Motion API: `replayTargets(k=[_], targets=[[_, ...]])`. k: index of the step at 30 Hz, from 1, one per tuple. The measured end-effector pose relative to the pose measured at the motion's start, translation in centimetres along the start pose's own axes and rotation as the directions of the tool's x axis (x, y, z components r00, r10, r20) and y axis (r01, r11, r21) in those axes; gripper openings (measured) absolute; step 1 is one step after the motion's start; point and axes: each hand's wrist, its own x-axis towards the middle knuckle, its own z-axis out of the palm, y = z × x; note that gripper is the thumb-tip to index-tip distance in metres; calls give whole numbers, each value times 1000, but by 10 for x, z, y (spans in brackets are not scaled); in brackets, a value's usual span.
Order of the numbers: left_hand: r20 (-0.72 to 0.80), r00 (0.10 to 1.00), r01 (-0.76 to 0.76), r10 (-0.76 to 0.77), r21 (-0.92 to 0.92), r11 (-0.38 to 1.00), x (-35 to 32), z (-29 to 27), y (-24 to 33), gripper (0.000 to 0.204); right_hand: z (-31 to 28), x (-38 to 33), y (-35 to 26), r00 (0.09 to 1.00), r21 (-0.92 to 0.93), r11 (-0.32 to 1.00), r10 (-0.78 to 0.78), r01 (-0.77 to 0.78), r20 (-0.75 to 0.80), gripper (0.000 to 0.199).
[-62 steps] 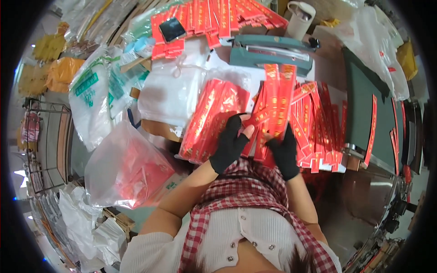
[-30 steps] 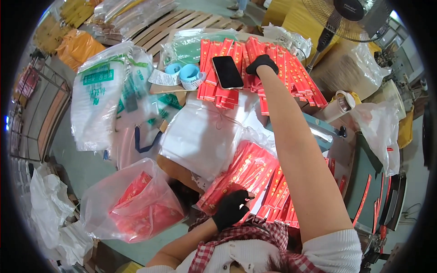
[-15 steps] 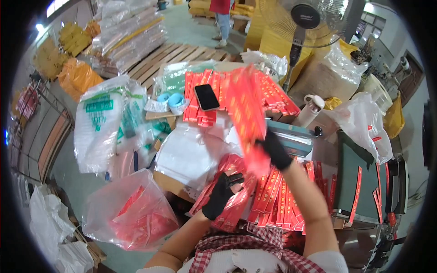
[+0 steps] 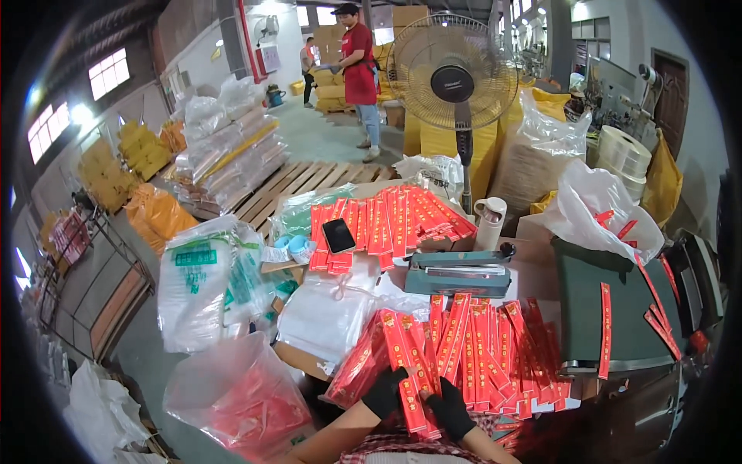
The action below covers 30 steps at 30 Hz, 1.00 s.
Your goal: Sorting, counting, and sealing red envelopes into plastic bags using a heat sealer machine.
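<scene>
Close to my body, both black-gloved hands with bare fingertips grip a few long, narrow red packets (image 4: 404,356) with gold print. My left hand (image 4: 384,393) closes on their left side, and my right hand (image 4: 450,407) pinches them from the right. Behind them to the left lies a stack of red packs in clear plastic (image 4: 359,367). To the right, many loose red packets (image 4: 483,348) fan across the table. A teal hand-operated sealer (image 4: 457,274) stands behind these. Clear plastic bags (image 4: 325,313) lie in a stack to the left of it.
At the table's back, more red packets (image 4: 398,220) lie with a black phone (image 4: 338,236) and blue tape rolls (image 4: 300,247). A white bottle (image 4: 490,223) and a fan (image 4: 452,83) stand beyond. Red packets fill an open bag (image 4: 255,417) at left. A dark green conveyor (image 4: 576,309) is at right.
My right hand has come down toward my body with the raised red packets. My left hand has left the plastic-wrapped stack and now grips them too. The view has tilted up, showing a co-worker.
</scene>
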Motion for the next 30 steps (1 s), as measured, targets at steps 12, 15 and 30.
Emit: replayTargets(k=[12,15,30], targets=[[34,997,-68,63,149,987,-3,6,13,33,-80,36,-57,943,-455,889,-196,54,-270,71],[85,996,-21,8,147,989,-8,7,-1,32,-82,27,-96,795,-782,598,-553,172,-248,71],[-11,998,-58,59,85,995,-32,39,-3,38,-11,-23,-18,962,55,987,158,-149,-222,67]])
